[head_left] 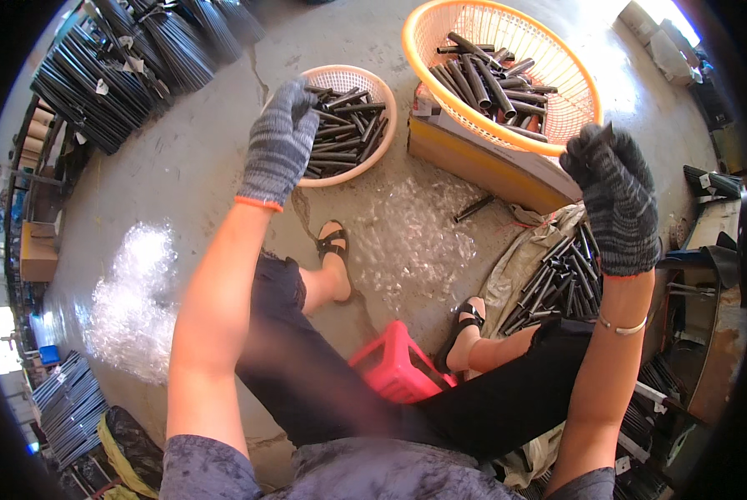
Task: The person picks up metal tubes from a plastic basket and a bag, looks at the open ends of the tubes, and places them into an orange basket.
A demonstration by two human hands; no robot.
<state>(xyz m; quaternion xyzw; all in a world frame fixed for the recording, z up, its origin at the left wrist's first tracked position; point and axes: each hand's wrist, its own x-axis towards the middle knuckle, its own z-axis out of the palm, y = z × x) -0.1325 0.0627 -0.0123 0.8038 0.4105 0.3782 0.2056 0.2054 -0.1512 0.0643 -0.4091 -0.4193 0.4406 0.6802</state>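
Observation:
My left hand point(280, 142), in a grey striped knit glove with an orange cuff, is raised over the left rim of a small pale basket point(388, 125). Its fingers are bent together, and whatever they may hold is hidden. Short black tubes point(344, 133) fill that basket. On the right, my right hand point(614, 200) wears a matching glove and is closed beside the lower right rim of a large orange basket point(586, 75). A dark tip shows at its fingers, too small to name. More black tubes point(494, 83) lie in the orange basket.
The orange basket rests on a cardboard box point(482, 162). Metal-ended black tubes point(561, 287) lie on a cloth sack point(507, 271) by my right foot. Clear plastic film point(132, 304) and scattered clear bits point(415, 237) cover floor patches. A pink stool point(398, 362) stands between my legs. Long rod bundles point(107, 75) are far left.

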